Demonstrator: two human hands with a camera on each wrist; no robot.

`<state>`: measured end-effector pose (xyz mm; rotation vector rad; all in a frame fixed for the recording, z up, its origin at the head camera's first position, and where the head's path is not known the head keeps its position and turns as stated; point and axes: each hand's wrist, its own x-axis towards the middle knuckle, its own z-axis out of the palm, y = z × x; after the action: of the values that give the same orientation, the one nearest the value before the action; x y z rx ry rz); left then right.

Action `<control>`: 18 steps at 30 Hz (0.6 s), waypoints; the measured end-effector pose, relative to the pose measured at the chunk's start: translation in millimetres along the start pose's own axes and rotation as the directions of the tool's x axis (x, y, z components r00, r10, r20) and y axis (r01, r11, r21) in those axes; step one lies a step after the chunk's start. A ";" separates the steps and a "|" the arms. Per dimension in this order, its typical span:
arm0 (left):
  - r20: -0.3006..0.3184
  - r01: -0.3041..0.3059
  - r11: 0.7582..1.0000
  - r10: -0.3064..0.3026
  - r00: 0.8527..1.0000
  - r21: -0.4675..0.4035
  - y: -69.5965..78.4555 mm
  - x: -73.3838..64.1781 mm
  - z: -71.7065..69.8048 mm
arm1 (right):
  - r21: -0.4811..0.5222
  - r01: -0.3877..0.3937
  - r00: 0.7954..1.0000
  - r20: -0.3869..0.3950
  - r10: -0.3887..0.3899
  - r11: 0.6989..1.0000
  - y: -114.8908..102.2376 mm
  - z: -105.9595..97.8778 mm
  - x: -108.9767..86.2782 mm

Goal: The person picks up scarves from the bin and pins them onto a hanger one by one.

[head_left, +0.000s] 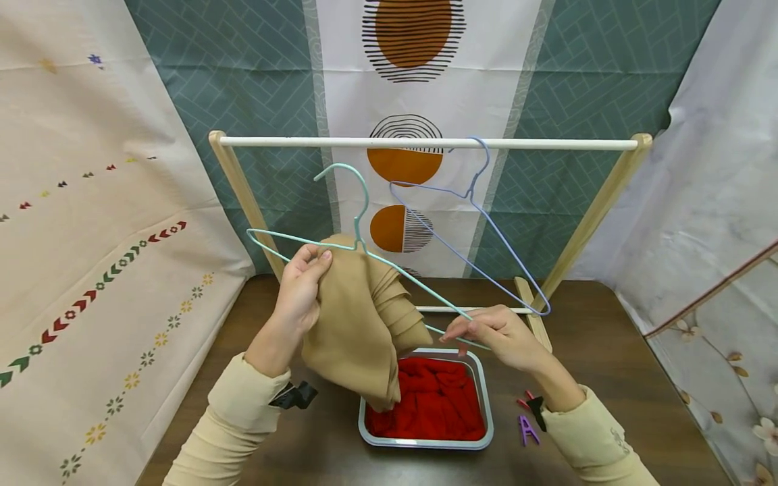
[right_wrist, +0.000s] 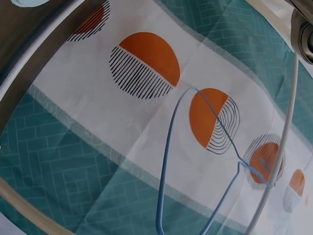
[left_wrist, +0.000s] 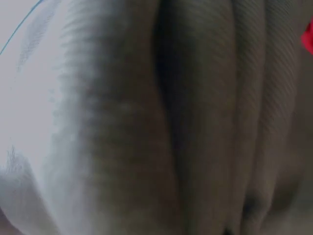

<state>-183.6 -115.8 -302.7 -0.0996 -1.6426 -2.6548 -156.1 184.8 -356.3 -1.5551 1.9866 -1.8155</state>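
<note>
A mint-green wire hanger (head_left: 419,278) is held up in front of the rack, its hook free of the rail. Folded tan cloth (head_left: 349,310) hangs through it, draped over its lower bar. My left hand (head_left: 299,287) pinches the cloth's upper edge near the hanger's left side, thumb in front. With curled fingers, my right hand (head_left: 495,334) grips the hanger's right corner. In the left wrist view, the pleated cloth (left_wrist: 205,112) fills nearly everything and hides the hand. Neither hand shows in the right wrist view, where a blue hanger (right_wrist: 166,161) appears.
The blue hanger (head_left: 504,243) hangs from the white rail (head_left: 292,142) of a wooden rack. Below the cloth stands a grey-rimmed tray (head_left: 480,398) of red fabric (head_left: 434,398). A purple clothespin (head_left: 527,430) and a red clothespin (head_left: 525,399) lie by the right forearm.
</note>
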 end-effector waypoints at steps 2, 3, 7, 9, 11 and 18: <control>-0.009 0.046 0.999 -0.046 0.999 -0.002 -0.5 1.5 4.1 | 0.069 -0.015 1.000 -0.001 0.015 0.998 -1.5 -0.1 -0.2; -0.006 0.064 0.998 -0.064 0.998 0.001 -0.7 2.5 5.7 | 0.105 -0.024 1.000 -0.005 0.025 0.994 -2.2 -0.1 -0.6; 0.108 0.100 0.995 -0.101 0.989 0.015 0.1 4.8 7.0 | 0.230 -0.029 0.999 -0.030 0.037 0.973 -3.0 1.0 -3.0; 0.196 0.086 0.996 -0.090 0.976 0.029 -0.2 5.2 5.0 | 0.270 -0.032 0.998 -0.051 0.047 0.962 -3.5 2.4 -3.9; 0.290 0.049 0.997 -0.062 0.955 0.051 -1.4 5.0 2.8 | 0.303 -0.035 0.995 -0.077 0.061 0.952 -3.8 4.0 -4.9; 0.440 -0.181 0.954 0.060 0.896 0.239 -11.1 9.9 -4.4 | 0.358 -0.025 0.989 -0.129 0.076 0.934 -5.0 7.1 -7.0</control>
<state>-194.2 -114.6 -313.9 -0.8072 -2.0246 -2.3967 -145.1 185.1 -358.6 -1.2885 1.6046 -2.1670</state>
